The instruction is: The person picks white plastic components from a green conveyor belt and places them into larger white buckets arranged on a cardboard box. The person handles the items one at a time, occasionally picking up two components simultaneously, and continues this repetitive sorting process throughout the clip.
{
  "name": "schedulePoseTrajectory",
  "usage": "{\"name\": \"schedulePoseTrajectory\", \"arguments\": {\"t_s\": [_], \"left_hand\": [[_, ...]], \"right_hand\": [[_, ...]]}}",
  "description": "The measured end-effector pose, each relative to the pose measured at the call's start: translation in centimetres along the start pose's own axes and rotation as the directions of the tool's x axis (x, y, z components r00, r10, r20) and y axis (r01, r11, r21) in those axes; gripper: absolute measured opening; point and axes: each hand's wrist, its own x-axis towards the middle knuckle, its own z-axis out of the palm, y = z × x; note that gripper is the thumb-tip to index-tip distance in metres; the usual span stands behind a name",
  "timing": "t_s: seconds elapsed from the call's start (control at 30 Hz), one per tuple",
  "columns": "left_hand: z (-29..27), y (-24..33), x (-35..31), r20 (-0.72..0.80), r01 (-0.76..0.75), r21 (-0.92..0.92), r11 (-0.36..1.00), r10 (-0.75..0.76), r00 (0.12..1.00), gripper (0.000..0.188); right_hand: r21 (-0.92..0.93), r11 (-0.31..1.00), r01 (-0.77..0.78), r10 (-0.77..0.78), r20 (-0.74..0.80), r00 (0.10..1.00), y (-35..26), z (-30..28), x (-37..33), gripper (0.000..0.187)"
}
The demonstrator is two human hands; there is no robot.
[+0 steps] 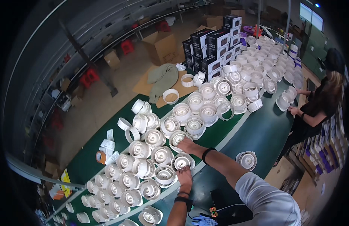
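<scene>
My left hand (184, 177) grips the near rim of a white round plastic housing (182, 161) that has a ringed inside with a small hub in its middle. Just beyond it, my right hand (187, 144) has its fingers curled over the edge of another white round housing (176, 138). Its fingertips are partly hidden. Many like housings crowd around both hands on the green belt, among them one with a darker inside (165, 175).
One housing (246, 161) lies alone on the near green table. Black boxes (216, 41) are stacked at the back. A tape roll (101, 157) and loose white rings (170, 96) lie at the far edge. A co-worker (321, 101) handles housings at right. A small cabled device (213, 211) sits nearby.
</scene>
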Motion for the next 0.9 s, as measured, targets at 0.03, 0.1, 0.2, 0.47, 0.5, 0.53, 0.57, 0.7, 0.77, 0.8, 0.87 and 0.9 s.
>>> {"name": "schedulePoseTrajectory", "arguments": {"t_s": [0.03, 0.1, 0.2, 0.47, 0.5, 0.53, 0.57, 0.7, 0.77, 0.8, 0.87, 0.9], "left_hand": [[-0.2, -0.2, -0.3, 0.019, 0.009, -0.008, 1.000, -0.009, 1.000, 0.019], [-1.8, -0.5, -1.0, -0.011, -0.043, -0.038, 0.998, 0.043, 0.999, 0.025], [-2.8, -0.5, -1.1, -0.056, -0.135, -0.150, 0.979, 0.128, 0.990, 0.040], [-8.7, 2.6, -2.2, -0.241, -0.247, -0.381, 0.891, 0.162, 0.957, 0.039], [-9.8, 3.3, -2.7, -0.218, -0.234, -0.421, 0.876, 0.153, 0.964, 0.042], [-7.8, 3.6, -3.1, -0.515, -0.425, -0.423, 0.800, 0.173, 0.839, 0.039], [-13.9, 6.8, -3.6, -0.097, -0.418, -0.464, 0.782, 0.423, 0.901, 0.039], [-9.4, 13.7, -3.2, -0.055, -0.426, -0.661, 0.617, 0.527, 0.848, 0.037], [-8.8, 19.5, -5.7, -0.196, -0.806, -0.294, 0.514, 0.793, 0.577, 0.034], [-11.1, 23.4, -7.5, -0.230, -0.915, -0.070, 0.397, 0.886, 0.402, 0.033], [-18.2, 34.9, -13.4, -0.234, -0.963, -0.269, 0.023, 0.968, 0.088, 0.029], [-17.2, 38.3, -15.2, -0.183, -0.922, -0.385, -0.025, 0.982, 0.050, 0.034]], "right_hand": [[0.012, 1.000, 0.002, -0.002, -0.002, 1.000, -0.2, -0.6, 0.1, 0.021], [0.034, 0.999, -0.012, 0.012, 0.000, 1.000, -0.2, -1.5, -0.3, 0.023], [-0.073, 0.997, 0.013, -0.024, -0.154, 0.988, 1.6, -2.9, -2.4, 0.026], [0.307, 0.931, -0.195, 0.337, -0.525, 0.782, -0.2, -13.2, -17.7, 0.021], [0.350, 0.908, -0.231, 0.403, -0.573, 0.713, -0.2, -12.8, -21.3, 0.021], [0.376, 0.892, -0.251, 0.445, -0.631, 0.636, -0.2, -13.0, -25.2, 0.020], [0.469, 0.810, -0.353, 0.583, -0.577, 0.571, -0.6, -13.2, -30.7, 0.021], [0.652, 0.510, -0.562, 0.856, -0.447, 0.258, -9.2, -13.3, -51.8, 0.034], [0.666, 0.189, -0.722, 0.955, -0.296, -0.023, -13.5, -9.0, -62.1, 0.031], [0.726, 0.045, -0.686, 0.963, -0.214, -0.163, -15.8, -7.5, -66.6, 0.029], [0.739, -0.170, -0.652, 0.863, -0.207, -0.460, -21.1, -1.4, -74.8, 0.026], [0.713, -0.342, -0.612, 0.828, -0.080, -0.555, -23.5, -0.5, -78.2, 0.028]]}}
